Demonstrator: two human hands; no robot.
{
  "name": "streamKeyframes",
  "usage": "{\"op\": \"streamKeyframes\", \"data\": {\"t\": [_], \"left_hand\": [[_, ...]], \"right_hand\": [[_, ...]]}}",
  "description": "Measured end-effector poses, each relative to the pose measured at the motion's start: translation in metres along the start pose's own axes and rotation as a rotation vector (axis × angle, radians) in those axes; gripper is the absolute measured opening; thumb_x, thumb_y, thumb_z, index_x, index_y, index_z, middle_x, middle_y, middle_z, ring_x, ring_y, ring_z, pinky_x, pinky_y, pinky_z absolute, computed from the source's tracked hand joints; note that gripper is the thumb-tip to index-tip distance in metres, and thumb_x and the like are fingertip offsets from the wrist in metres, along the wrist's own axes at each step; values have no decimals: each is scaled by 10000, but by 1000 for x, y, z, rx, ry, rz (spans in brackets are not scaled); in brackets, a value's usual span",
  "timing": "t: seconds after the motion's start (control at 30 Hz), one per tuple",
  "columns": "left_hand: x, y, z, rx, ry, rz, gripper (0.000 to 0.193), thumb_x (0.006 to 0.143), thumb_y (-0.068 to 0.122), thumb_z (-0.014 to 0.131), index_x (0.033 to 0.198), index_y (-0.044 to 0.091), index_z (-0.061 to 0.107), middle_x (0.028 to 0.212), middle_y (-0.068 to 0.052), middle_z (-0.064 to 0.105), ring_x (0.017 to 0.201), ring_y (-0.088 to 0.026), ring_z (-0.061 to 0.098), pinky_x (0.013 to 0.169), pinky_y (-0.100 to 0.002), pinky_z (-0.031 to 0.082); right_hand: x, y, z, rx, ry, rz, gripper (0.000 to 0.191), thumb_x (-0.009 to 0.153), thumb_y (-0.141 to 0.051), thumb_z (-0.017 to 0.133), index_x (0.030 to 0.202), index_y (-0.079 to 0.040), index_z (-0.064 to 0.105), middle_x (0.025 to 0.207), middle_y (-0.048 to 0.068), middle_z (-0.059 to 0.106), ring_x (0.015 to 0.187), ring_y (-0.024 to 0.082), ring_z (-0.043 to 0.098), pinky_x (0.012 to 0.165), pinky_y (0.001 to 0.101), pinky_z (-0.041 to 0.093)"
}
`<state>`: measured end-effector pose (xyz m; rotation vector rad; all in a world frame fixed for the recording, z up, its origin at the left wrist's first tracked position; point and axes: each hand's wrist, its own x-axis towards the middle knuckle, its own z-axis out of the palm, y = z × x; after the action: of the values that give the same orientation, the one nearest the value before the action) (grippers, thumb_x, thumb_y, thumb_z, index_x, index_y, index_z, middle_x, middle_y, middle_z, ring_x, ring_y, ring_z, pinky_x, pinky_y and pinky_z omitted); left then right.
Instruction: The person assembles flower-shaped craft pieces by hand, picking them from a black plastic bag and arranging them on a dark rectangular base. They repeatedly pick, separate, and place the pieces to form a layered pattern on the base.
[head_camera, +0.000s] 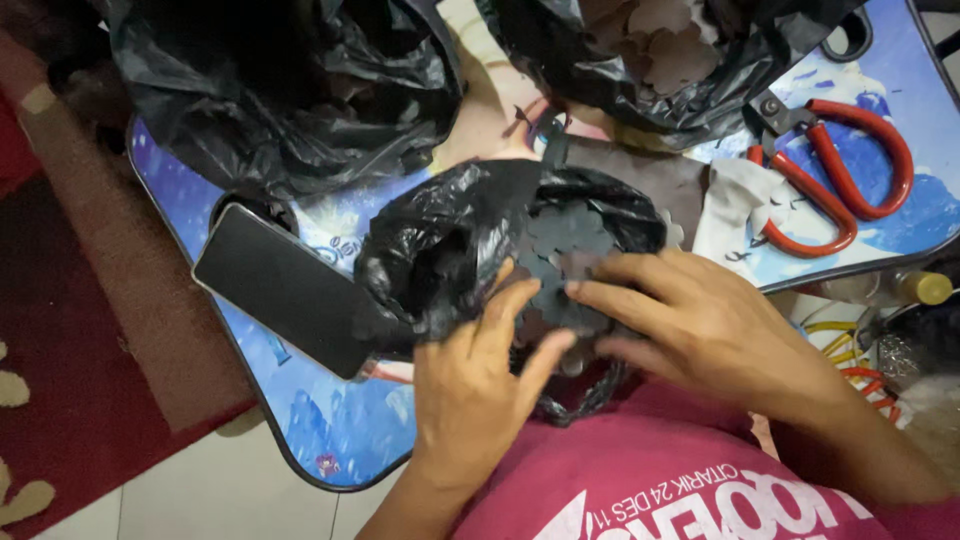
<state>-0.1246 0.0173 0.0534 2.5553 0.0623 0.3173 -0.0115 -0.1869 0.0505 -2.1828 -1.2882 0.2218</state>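
My left hand and my right hand meet at the open mouth of a small black plastic bag on a low blue table. Inside the bag lie several dark flower-shaped cut-outs. The fingers of both hands pinch and press on these cut-outs at the bag's near edge. My right fingers point left over the pile, and my left thumb and fingers hold pieces from below. Which single piece each hand grips is hard to tell.
A black phone lies left of the bag. Red-handled scissors rest at the table's right. Two larger black bags sit at the far side, the right one holding brownish cut-outs. A red rug lies left.
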Motion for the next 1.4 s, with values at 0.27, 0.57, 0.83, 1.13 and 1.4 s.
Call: {"op": "streamKeyframes", "data": {"t": [0.27, 0.57, 0.83, 1.13, 1.4], "left_hand": [[-20, -12, 9, -58, -139, -64, 1157, 672, 420, 896, 1562, -3, 288, 1647, -233, 264, 1450, -445, 380, 1162, -518, 339], [-23, -14, 11, -98, -96, -101, 1152, 812, 468, 854, 1601, -49, 194, 1622, -291, 299, 1422, -446, 430, 1142, -492, 372], [-18, -9, 2, -107, 102, -114, 603, 896, 291, 807, 1402, 45, 590, 1362, -147, 578, 1193, -332, 586, 1020, -423, 473], [-8, -11, -10, -27, 305, -47, 215, 919, 101, 827, 1108, 109, 724, 1141, -35, 655, 1037, -214, 643, 909, -354, 504], [6, -9, -15, 20, 307, 21, 225, 903, 101, 839, 1102, 116, 735, 1117, -18, 657, 1006, -202, 628, 891, -351, 493]], "right_hand": [[30, 8, -1, 160, 186, 181, 335, 851, -104, 802, 1168, -25, 726, 1027, 138, 737, 905, 263, 730, 771, 337, 564], [38, 15, -9, 167, 263, 267, 329, 900, -138, 825, 1173, 10, 714, 1065, 130, 742, 841, 168, 715, 726, 276, 560], [45, 20, -3, 122, 284, 357, 388, 932, -112, 801, 1283, 8, 686, 1028, 113, 711, 805, 137, 662, 723, 274, 534], [36, 29, 0, 127, 247, 437, 429, 862, 56, 665, 1282, -28, 693, 1003, 129, 698, 778, 190, 676, 715, 301, 533], [38, 19, -1, 169, 287, 375, 396, 876, 54, 687, 1265, -21, 682, 1079, 137, 719, 941, 231, 728, 806, 313, 558]]}}
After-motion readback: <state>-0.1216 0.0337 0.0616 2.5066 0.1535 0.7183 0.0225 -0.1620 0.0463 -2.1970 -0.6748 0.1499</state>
